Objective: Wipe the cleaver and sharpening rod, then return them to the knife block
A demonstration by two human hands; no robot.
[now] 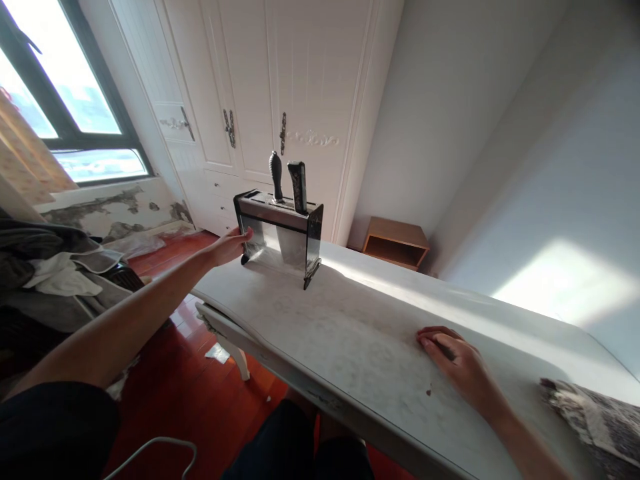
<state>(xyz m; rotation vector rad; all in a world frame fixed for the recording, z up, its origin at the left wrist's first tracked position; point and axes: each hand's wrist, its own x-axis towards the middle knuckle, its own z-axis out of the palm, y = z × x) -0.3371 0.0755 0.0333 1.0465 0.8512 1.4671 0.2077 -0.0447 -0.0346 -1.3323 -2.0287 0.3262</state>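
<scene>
A knife block (280, 213) with black end frames, a metallic top and a see-through front stands upright on the white table (350, 333). Two handles rise from its top slots: a black ribbed handle (275, 175) and a flatter dark patterned handle (298, 187). Behind the clear panel, a wide blade shows. My left hand (231, 247) grips the block's left end, thumb on the front face and its other fingers mostly hidden behind. My right hand (456, 360) rests on the tabletop with its fingers curled against the thumb, and nothing shows in it.
A folded patterned cloth (595, 420) lies at the table's right end. A small dark speck (429, 389) is near my right hand. Beyond stand a white wardrobe (310, 80) and a low wooden cabinet (395, 233). Clothes (60, 267) are heaped at left.
</scene>
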